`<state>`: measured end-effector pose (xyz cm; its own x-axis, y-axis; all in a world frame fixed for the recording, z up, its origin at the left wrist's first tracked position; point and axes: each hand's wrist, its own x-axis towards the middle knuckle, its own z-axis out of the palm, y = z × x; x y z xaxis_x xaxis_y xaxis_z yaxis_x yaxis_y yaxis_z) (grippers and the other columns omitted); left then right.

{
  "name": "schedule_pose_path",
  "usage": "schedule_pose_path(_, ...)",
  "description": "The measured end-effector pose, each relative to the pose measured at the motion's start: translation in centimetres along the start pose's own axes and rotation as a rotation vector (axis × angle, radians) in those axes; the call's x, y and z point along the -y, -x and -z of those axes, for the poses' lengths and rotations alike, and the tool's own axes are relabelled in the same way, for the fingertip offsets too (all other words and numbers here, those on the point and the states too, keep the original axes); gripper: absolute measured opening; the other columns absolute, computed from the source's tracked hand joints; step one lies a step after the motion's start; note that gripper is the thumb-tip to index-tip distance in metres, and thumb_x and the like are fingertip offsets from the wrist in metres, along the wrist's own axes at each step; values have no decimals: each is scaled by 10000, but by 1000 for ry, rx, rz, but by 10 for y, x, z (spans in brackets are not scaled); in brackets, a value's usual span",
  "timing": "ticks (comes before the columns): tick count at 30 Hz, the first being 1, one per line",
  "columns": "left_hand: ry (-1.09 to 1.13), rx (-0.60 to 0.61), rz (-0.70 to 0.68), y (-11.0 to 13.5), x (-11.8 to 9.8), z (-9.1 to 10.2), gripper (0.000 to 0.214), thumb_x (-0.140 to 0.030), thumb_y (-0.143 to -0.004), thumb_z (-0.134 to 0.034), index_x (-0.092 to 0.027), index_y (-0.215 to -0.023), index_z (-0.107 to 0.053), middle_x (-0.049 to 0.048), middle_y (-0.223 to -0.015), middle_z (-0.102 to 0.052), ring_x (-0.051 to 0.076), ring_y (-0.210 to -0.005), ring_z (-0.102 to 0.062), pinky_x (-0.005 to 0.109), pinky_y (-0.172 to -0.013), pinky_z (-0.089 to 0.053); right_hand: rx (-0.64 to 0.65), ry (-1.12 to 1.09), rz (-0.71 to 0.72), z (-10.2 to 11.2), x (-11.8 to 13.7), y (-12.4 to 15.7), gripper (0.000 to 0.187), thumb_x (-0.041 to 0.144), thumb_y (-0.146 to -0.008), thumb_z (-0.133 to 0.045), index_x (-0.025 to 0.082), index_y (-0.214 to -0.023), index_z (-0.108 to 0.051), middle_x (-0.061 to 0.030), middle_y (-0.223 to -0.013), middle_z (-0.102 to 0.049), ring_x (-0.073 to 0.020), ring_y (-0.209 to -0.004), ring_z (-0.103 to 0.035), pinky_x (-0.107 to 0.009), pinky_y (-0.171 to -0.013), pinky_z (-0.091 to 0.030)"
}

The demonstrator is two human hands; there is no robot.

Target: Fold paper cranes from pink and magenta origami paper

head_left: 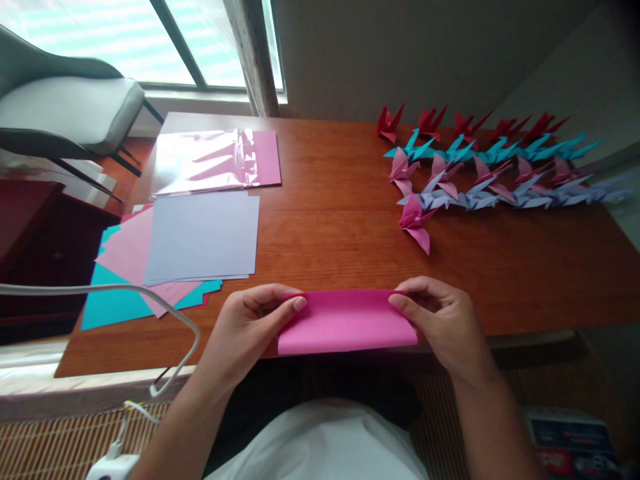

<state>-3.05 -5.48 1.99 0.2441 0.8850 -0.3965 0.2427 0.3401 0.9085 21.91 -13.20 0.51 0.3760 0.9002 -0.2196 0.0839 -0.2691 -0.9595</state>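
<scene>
A bright pink sheet of paper [347, 323] lies folded over at the near edge of the wooden table [340, 220]. My left hand [250, 320] pinches its left end, thumb and fingers closed on the fold. My right hand [440, 317] pinches the right end the same way. Beyond it, a single pink folded paper crane [415, 221] stands alone, apart from the rows behind.
Rows of red, teal, pink and lilac paper cranes [495, 163] line the far right. A stack of coloured sheets [175, 257] and a clear plastic sleeve [215, 161] lie at the left. A grey chair [70, 107] stands by the window; a white cable [125, 293] crosses the left edge.
</scene>
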Motion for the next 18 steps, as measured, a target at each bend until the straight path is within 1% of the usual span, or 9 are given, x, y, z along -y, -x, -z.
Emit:
schedule_pose_path(6,39,11,10,-1,-1,0,222,-394,-709,-850,-182,-759,-806,34,-721,-759,125,-628,-623,177,-550,-465,5,-12,-14,0,1,0,219,391,-695,-871,220,-730,-740,-2,-691,-719,-146,-622,-655,-222,-540,-533)
schedule_pose_path(13,-39,-14,-17,0,0,0,291,-455,-725,-823,-169,-774,-800,62,-755,-769,161,-660,-650,203,-548,-488,12,29,4,0,0,1,224,407,-720,-853,214,-740,-742,-13,-710,-730,-156,-642,-671,-230,-561,-547)
schedule_pose_path(18,-44,-3,-27,-1,0,3,267,-438,-729,-826,-176,-767,-797,48,-739,-762,145,-647,-635,186,-548,-475,31,24,20,1,5,1,195,387,-723,-852,224,-730,-745,-9,-701,-730,-153,-634,-674,-224,-556,-551)
